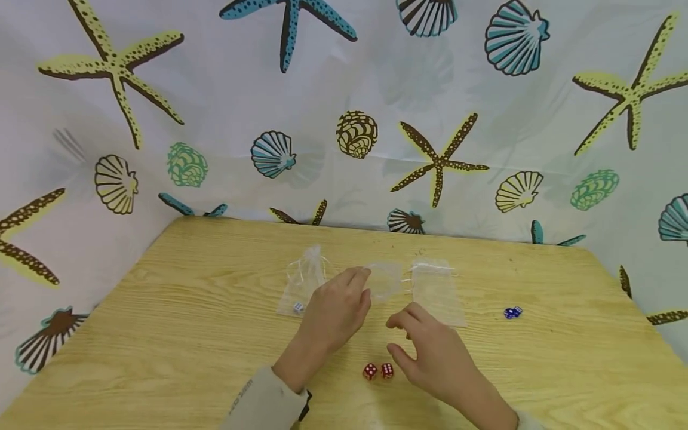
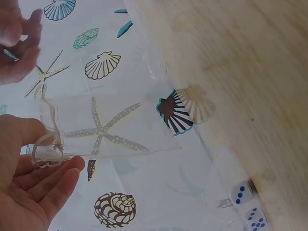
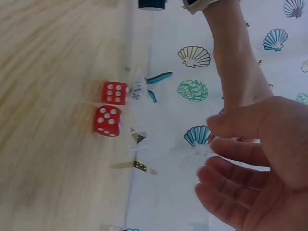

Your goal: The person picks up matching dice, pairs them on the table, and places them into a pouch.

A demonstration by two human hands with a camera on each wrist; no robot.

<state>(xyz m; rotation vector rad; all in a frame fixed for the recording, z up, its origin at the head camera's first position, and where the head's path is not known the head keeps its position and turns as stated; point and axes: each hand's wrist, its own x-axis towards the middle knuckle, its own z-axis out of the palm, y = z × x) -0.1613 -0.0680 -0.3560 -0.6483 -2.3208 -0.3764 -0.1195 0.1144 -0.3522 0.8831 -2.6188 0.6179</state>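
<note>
Wood-grain desk and bare hands, seen from my remote station. The yellowish wooden desk (image 1: 188, 310) narrows toward its far edge, where a white cloth curtain (image 1: 215, 89) printed with yellow, blue and brown starfish and shells rises behind it and also flanks its left and right edges. Three sheer white drawstring bags form a row across the middle of the desk. The left bag (image 1: 309, 275) contains white dice with blue pips (image 1: 298, 307); the right bag (image 1: 438, 295) lies flat; the middle bag (image 1: 386, 280) is at the left hand (image 1: 335, 310). Toward the near edge sits a pair of red dice with white pips (image 1: 369, 371), one showing five and the other six; a pair of blue dice (image 1: 509, 313) lies nearer the right edge.

Small lettering runs along the pale left cuff (image 1: 271, 400), too indistinct for me to read.

In my left wrist view, the left hand pinches the drawstring end of the middle bag between thumb and fingers; I cannot tell whether the bag's other end touches the desk. The right hand (image 1: 435, 352) holds nothing: its fingers are loosely bent, thumb apart, just beside the red dice.
</note>
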